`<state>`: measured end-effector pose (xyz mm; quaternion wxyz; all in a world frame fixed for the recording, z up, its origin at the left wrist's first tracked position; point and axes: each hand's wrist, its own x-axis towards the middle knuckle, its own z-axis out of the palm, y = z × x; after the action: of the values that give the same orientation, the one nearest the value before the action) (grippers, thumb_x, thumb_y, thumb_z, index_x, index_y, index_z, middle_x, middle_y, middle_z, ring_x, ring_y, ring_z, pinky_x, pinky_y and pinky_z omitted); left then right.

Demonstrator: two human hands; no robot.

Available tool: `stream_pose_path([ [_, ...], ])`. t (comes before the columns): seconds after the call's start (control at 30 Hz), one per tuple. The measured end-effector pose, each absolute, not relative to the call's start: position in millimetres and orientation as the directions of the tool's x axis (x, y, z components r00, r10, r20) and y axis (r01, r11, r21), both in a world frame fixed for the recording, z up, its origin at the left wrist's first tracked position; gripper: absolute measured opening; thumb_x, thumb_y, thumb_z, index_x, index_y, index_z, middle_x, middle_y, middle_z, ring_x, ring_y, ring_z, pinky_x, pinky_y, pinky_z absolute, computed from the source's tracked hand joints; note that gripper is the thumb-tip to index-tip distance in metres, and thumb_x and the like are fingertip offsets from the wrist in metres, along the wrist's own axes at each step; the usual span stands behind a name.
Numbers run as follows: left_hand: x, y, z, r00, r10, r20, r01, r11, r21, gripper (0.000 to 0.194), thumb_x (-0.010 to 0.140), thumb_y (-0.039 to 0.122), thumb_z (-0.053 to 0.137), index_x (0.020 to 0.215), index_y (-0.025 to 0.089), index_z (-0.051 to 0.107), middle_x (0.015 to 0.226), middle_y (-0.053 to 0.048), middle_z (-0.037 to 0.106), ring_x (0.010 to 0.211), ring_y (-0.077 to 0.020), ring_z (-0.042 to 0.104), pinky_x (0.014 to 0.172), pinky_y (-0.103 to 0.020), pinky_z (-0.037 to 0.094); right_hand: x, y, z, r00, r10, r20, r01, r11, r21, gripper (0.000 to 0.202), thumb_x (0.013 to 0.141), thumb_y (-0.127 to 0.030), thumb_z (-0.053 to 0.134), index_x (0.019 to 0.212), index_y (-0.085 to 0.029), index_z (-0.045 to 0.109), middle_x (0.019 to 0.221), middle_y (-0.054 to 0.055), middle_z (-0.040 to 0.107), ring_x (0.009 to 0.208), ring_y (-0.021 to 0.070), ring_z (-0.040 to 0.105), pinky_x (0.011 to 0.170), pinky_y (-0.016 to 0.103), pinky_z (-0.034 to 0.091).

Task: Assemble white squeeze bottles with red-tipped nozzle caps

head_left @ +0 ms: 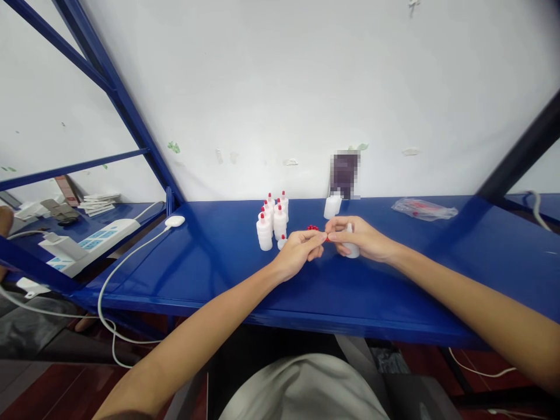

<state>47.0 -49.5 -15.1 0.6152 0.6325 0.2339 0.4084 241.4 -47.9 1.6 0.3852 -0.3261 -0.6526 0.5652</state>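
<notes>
My left hand (301, 249) is closed, its thumb and fingertips pinched on a small red cap (328, 238). The fingertips of my right hand (361, 236) meet it at the same cap. Held in the palm and fingers of my right hand is a white squeeze bottle (352, 251), its pale nozzle pointing up bare. Behind my left hand lies a small pile of red caps (312, 227). A white piece with a red tip (282, 240), partly hidden, sits beside my left wrist. Several white bottles with red caps (265, 233) stand upright in a group to the left.
A white container (332, 207) stands near the wall, with a blurred dark patch above it. To the right lies a clear plastic bag (424, 209) with red bits inside. A white cable plug (175, 221) and a power strip (91, 245) are left on the blue table (210, 256).
</notes>
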Motion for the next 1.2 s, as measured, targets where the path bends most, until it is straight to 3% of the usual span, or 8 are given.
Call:
stream_pose_path([
  [0.1,47,-50,-14,0.531,0.815,0.230,-0.236,-0.118,0.964,0.036,0.085,0.048,0.067,0.085,0.012,0.064,0.038,0.010,0.037,0.044,-0.0073,0.041,0.053,-0.021,0.033,239,-47,0,-0.442,0.883,0.156,0.027,0.187,-0.982,0.030,0.081,-0.042,0.075,0.092,-0.018,0.059,0.050,-0.006,0.053,0.042,0.0094,0.047,0.046,0.023,0.035],
  [0.2,47,-53,-12,0.465,0.851,0.246,-0.169,-0.188,0.968,0.040,0.087,0.051,0.065,0.094,0.011,0.065,0.038,0.008,0.046,0.034,-0.0057,0.037,0.042,-0.019,0.029,234,-48,-3,-0.426,0.886,0.183,0.079,0.238,-0.968,0.036,0.092,-0.052,0.055,0.081,-0.018,0.056,0.051,-0.003,0.054,0.041,0.0108,0.046,0.046,0.025,0.035],
  [0.3,50,-56,-11,0.458,0.847,0.271,-0.148,-0.228,0.962,0.041,0.087,0.050,0.064,0.102,0.012,0.065,0.048,0.006,0.056,0.031,-0.0055,0.040,0.034,-0.018,0.027,228,-51,-5,-0.491,0.840,0.231,0.045,0.289,-0.956,0.043,0.096,-0.051,0.038,0.073,-0.018,0.054,0.051,0.001,0.057,0.042,0.0121,0.045,0.048,0.027,0.036],
  [0.43,54,-59,-13,0.528,0.788,0.317,-0.140,-0.288,0.947,0.042,0.089,0.048,0.063,0.106,0.011,0.068,0.059,0.001,0.064,0.033,-0.0042,0.043,0.032,-0.017,0.030,224,-58,-5,-0.547,0.799,0.249,-0.005,0.294,-0.956,0.029,0.092,-0.044,0.042,0.089,-0.017,0.054,0.066,0.005,0.067,0.045,0.0132,0.047,0.047,0.027,0.034],
  [0.57,55,-60,-13,0.537,0.784,0.311,-0.128,-0.289,0.949,0.046,0.090,0.050,0.061,0.110,0.009,0.068,0.051,0.003,0.059,0.030,-0.0038,0.041,0.032,-0.016,0.030,224,-59,-6,-0.548,0.804,0.231,0.022,0.290,-0.957,0.027,0.093,-0.040,0.042,0.105,-0.018,0.051,0.062,0.002,0.065,0.047,0.0144,0.047,0.048,0.026,0.033],
  [0.77,53,-60,-12,0.561,0.778,0.284,-0.138,-0.251,0.958,0.047,0.089,0.050,0.062,0.113,0.010,0.068,0.050,0.004,0.059,0.030,-0.0046,0.043,0.032,-0.016,0.032,226,-57,-9,-0.520,0.817,0.248,0.010,0.297,-0.955,0.028,0.094,-0.041,0.040,0.107,-0.018,0.050,0.054,-0.002,0.056,0.045,0.0148,0.045,0.048,0.026,0.032],
  [1.2,54,-59,-13,0.495,0.799,0.342,-0.111,-0.332,0.937,0.044,0.090,0.047,0.060,0.110,0.009,0.071,0.050,0.003,0.057,0.037,-0.0060,0.048,0.041,-0.018,0.038,224,-60,-6,-0.513,0.832,0.209,0.034,0.263,-0.964,0.035,0.093,-0.051,0.042,0.110,-0.021,0.046,0.063,-0.001,0.058,0.051,0.0157,0.048,0.051,0.027,0.035],
])
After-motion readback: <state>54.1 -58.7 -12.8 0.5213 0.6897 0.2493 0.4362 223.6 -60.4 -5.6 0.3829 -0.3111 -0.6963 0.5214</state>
